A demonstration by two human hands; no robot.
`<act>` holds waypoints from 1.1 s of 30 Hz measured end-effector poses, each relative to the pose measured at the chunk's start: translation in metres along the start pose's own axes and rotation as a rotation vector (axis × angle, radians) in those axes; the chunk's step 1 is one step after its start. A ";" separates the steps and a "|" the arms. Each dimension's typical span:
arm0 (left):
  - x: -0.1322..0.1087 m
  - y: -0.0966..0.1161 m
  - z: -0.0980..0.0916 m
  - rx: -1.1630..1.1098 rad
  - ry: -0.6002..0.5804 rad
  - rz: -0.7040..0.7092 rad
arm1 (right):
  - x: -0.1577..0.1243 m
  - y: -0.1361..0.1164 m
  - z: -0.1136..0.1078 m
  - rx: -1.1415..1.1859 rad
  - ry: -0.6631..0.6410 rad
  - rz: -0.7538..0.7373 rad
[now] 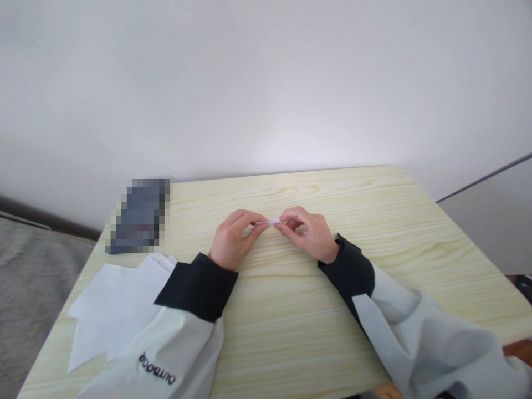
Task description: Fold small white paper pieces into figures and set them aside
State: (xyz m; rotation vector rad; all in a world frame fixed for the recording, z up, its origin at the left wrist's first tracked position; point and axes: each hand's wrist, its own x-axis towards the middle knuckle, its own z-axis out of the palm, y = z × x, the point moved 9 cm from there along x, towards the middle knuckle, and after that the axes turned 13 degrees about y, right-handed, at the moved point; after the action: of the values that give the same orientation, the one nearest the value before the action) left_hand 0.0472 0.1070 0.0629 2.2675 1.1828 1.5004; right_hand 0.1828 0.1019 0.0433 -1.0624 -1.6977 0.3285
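A small, narrow strip of folded white paper (273, 221) is stretched between my two hands, just above the wooden table. My left hand (238, 237) pinches its left end between thumb and fingers. At the other end, my right hand (306, 231) grips it the same way, thumb below and index finger above. Only the short middle part of the paper shows; the fingertips cover both ends. White paper sheets (120, 305) lie overlapping at the left of the table, partly under my left sleeve.
A dark, pixelated flat object (139, 216) lies at the table's back left corner. The light wood table (282, 332) stands against a white wall (266, 88). Grey carpet (33, 299) shows beyond the table's left edge.
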 end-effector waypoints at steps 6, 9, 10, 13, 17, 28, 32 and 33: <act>-0.003 -0.001 0.002 -0.005 -0.020 0.010 | 0.000 -0.003 0.000 -0.010 -0.013 -0.008; -0.003 0.000 0.002 -0.014 -0.023 0.016 | -0.001 -0.002 0.001 -0.018 -0.028 0.013; -0.003 0.000 0.002 -0.023 -0.021 0.018 | -0.001 -0.001 0.001 -0.024 -0.032 0.017; -0.001 0.004 0.001 -0.049 -0.010 0.039 | -0.001 -0.001 0.001 -0.036 -0.031 0.016; 0.000 0.005 0.000 -0.026 0.001 0.047 | 0.000 -0.004 -0.001 -0.035 -0.022 -0.007; -0.007 -0.002 0.014 0.017 -0.139 0.027 | 0.000 0.002 -0.002 0.005 0.001 0.038; -0.006 -0.001 0.013 -0.006 -0.136 0.006 | 0.000 0.002 -0.002 0.046 -0.005 0.072; -0.006 -0.002 0.013 -0.006 -0.131 -0.005 | 0.000 0.003 -0.002 0.060 -0.001 0.085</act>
State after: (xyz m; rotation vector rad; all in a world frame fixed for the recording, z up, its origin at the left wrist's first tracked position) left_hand 0.0561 0.1074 0.0516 2.3165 1.1446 1.3291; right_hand 0.1862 0.1031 0.0422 -1.0921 -1.6367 0.4317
